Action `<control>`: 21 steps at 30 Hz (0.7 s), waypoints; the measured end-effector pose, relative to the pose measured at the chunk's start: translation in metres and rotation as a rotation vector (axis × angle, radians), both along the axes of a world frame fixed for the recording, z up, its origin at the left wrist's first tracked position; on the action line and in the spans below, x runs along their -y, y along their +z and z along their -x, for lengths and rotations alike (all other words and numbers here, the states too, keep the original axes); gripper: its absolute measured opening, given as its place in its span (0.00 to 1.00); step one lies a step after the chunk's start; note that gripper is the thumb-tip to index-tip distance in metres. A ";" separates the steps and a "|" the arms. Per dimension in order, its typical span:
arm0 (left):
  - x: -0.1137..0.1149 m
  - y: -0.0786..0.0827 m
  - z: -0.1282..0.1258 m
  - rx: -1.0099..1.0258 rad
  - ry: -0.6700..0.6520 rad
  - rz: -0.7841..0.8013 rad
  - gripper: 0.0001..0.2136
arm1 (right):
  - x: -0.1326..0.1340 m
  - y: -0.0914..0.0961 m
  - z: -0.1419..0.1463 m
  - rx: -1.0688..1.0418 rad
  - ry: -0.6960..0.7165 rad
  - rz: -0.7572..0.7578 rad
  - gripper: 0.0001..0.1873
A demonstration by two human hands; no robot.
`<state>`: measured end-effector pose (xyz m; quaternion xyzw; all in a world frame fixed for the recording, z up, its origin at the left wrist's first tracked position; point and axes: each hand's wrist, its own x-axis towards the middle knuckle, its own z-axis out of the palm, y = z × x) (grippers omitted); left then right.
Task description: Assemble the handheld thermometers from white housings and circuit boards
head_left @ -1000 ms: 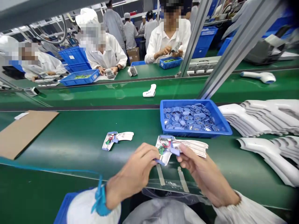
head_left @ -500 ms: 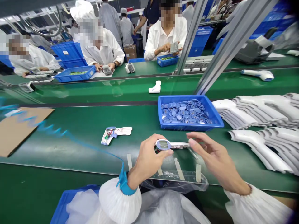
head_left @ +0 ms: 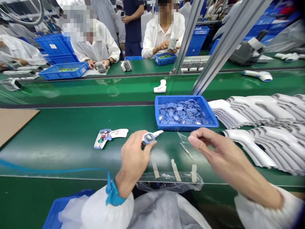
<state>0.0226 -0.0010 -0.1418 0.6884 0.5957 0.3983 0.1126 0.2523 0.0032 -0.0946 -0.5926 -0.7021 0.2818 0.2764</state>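
Just past the taped clear bag (head_left: pixel 166 183) at the belt's edge, the left hand (head_left: pixel 133 159) clamps a thermometer shell (head_left: pixel 150 137) above the green belt: slim, white, with a blue-rimmed grey display window facing up. The right hand (head_left: pixel 214 151) pinches a clear film (head_left: pixel 184 144) beside it. Farther off lie an open unit (head_left: pixel 105 138), a blue tray (head_left: pixel 186 128) of blue parts and white housings (head_left: pixel 250 127).

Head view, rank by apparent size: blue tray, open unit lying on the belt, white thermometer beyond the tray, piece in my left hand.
1. blue tray, clearly largest.
2. open unit.
3. held piece and white thermometer look alike: the thermometer lies farther off, and the left hand covers part of the piece.
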 end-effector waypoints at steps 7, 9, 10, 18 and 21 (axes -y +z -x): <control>0.009 -0.001 0.022 0.274 0.150 0.167 0.09 | -0.009 -0.068 -0.038 -0.022 -0.243 0.258 0.23; 0.012 -0.003 0.026 0.318 0.182 0.225 0.11 | -0.004 -0.061 -0.046 -0.412 -0.237 0.358 0.24; 0.013 -0.004 0.026 0.340 0.193 0.251 0.11 | -0.002 -0.056 -0.048 -0.597 -0.236 0.398 0.24; 0.013 0.000 0.017 0.434 0.199 0.443 0.18 | -0.034 -0.081 -0.006 -1.272 -0.275 0.465 0.28; 0.014 0.005 0.018 0.517 0.179 0.503 0.21 | -0.037 -0.086 -0.004 -1.119 -0.312 0.488 0.27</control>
